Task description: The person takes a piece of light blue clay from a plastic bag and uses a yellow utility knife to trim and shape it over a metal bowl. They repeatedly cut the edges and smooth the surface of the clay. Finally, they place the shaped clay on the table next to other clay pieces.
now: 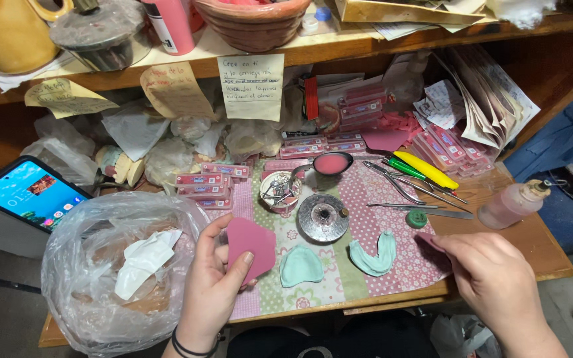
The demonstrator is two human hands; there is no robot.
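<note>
While the left hand (210,285) holds a pink wax sheet (250,246) upright near the counter's front edge, its fingers (241,268) are curled around the sheet's lower left side, thumb pressed on the face. Over at the front right corner of the counter (532,242), the right hand (492,275) pinches a smaller pink wax piece (427,240) between thumb and fingertips, closed on it, the piece's tip lying just above the patterned cloth (366,219). Between the two hands, on the cloth, lie a pale green flat mould (300,266) and a pale green curved mould (374,255), near each other but apart. Behind them stands a round metal burner (323,217), and further back a ladle of pink wax (331,163) beside a small tin of metal bits (280,192). Pliers and thin tools (412,189) lie toward the right, next to a yellow-handled tool (427,170). A pinkish bottle (515,204) rests near the right edge. At the left edge a clear plastic bag (117,265) bulges, with a phone (31,193) behind it.
</note>
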